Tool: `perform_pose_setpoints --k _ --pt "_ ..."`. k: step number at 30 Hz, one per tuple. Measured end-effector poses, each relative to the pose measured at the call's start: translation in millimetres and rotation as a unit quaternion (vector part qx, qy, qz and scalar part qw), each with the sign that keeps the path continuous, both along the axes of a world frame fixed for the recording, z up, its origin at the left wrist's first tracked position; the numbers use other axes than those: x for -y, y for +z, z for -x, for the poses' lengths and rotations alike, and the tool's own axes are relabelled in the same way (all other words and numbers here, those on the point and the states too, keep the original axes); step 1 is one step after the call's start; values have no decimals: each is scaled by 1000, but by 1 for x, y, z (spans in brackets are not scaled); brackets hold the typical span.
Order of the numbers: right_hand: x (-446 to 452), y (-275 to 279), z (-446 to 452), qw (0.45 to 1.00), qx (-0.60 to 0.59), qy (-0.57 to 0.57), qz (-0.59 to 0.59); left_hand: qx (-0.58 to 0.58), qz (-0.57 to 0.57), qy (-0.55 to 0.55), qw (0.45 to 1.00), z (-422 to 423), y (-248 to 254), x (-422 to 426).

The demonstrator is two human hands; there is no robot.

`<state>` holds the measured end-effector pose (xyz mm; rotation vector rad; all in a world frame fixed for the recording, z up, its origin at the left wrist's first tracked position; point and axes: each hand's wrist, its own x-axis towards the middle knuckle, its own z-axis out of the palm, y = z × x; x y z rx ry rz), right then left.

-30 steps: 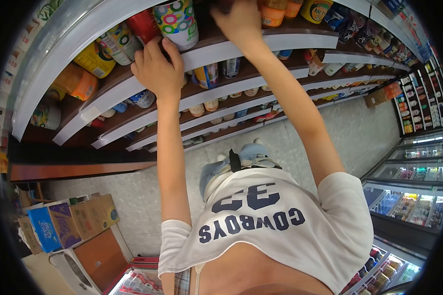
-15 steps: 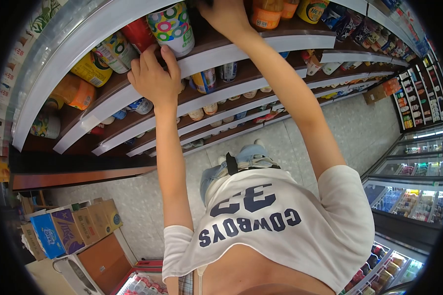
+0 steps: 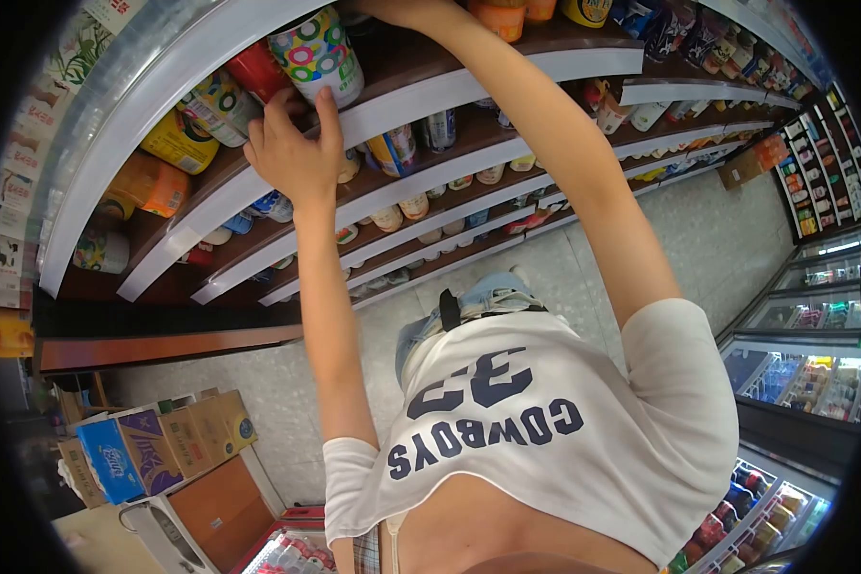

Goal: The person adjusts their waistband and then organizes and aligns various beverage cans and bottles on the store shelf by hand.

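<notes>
My left hand (image 3: 295, 158) is at the front edge of the top shelf (image 3: 392, 110). Its thumb rests against the bottom of a white can with coloured rings (image 3: 316, 55), and its fingers, spread from the thumb, reach beside a red can (image 3: 261, 72). Left of these lie a patterned can (image 3: 215, 105), a yellow can (image 3: 179, 142) and an orange bottle (image 3: 150, 184). My right hand (image 3: 392, 10) reaches into the shelf just right of the ringed can. The top of the view cuts it off, so its fingers are hidden. Orange-labelled bottles (image 3: 499, 19) stand to its right.
Lower shelves hold several cans and cups (image 3: 387, 218). Cardboard boxes (image 3: 201, 435) are stacked at the lower left beside a white appliance (image 3: 167, 521). Glass-front drink coolers (image 3: 804, 383) line the right side. Another stocked rack (image 3: 823, 163) stands at the far right.
My right hand has moved up and slightly left, further out of view. My left hand stays by the ringed can. The view has shifted slightly.
</notes>
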<state>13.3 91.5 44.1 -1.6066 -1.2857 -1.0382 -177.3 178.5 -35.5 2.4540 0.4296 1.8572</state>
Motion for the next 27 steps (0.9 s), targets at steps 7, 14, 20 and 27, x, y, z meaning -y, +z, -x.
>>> perform_pose_setpoints --k 7,14,20,27 --pt "72 9 66 974 -97 -188 75 -139 156 -169 963 10 36 6" --pt "85 3 58 971 -89 -182 127 -221 108 -181 952 -56 38 2" --pt "97 -1 64 985 -49 -148 69 -218 32 -212 952 -77 23 -12" --pt "68 -9 69 973 -181 -45 136 16 15 -194 981 -42 34 13"
